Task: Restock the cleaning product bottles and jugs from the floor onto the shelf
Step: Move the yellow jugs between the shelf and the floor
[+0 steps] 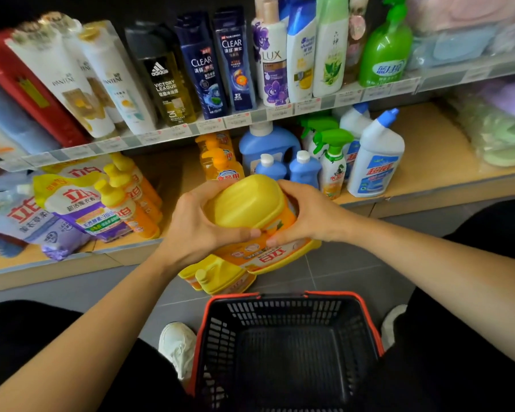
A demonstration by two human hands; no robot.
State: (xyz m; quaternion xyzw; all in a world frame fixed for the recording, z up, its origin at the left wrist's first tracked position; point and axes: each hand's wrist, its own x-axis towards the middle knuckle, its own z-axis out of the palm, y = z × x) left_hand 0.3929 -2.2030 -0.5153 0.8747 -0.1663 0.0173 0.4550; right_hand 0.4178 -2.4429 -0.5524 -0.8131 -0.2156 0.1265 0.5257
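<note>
I hold a large yellow jug [250, 206] with an orange label in both hands, in front of the bottom shelf [422, 185]. My left hand [197, 224] grips its left side and my right hand [306, 215] grips its right side, thumbs meeting on the label. Two more yellow jugs [220, 276] stand on the floor just below it. On the bottom shelf stand orange pump bottles [220, 162], blue jugs [268, 144], green spray bottles [333, 156] and white toilet cleaner bottles [375, 162].
A black basket with a red rim [289, 346] sits on the grey floor between my knees. Detergent pouches [72, 209] and orange bottles [134, 200] fill the shelf's left part. Shampoo bottles [208, 63] line the upper shelf. Bare shelf board [173, 179] shows behind the held jug.
</note>
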